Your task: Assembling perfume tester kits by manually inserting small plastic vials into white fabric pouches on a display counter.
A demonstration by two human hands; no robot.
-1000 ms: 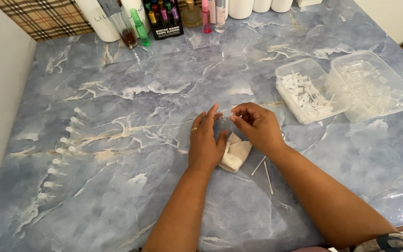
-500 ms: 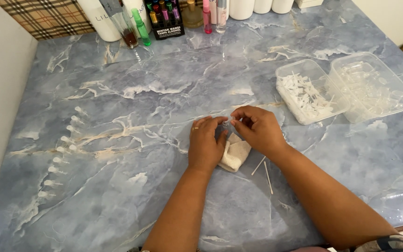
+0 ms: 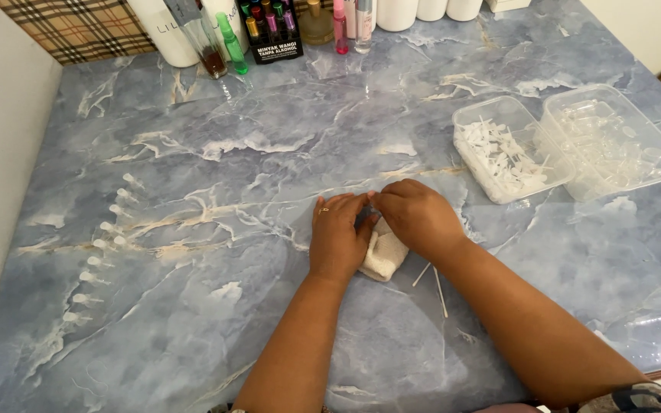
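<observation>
Hands meet in the middle of the blue marble table [image 3: 193,336], fingertips bunched tight together over some tiny part that's too small to make out. The left hand [image 3: 336,239] and right hand [image 3: 416,216] are both pinched narrow, but what exactly sits between the fingers can't be told from here. Right under the fingers lies a folded white cloth [image 3: 384,256], partly covered by both hands, and just past the right wrist are two thin white tubes [image 3: 431,277] lying loose on the table.

Risk-wise, a part that small could easily pop out of the pinch and skitter off across the slick marble, and the loose tubes look easy to sweep away with a forearm.

Off to the right of the fingers, well apart, are two clear plastic tubs: the nearer tub [image 3: 511,150] holds a heap of small white pump parts, the farther tub [image 3: 610,139] holds clear little pieces. Away to the left runs a row of small white caps [image 3: 99,246].
</observation>
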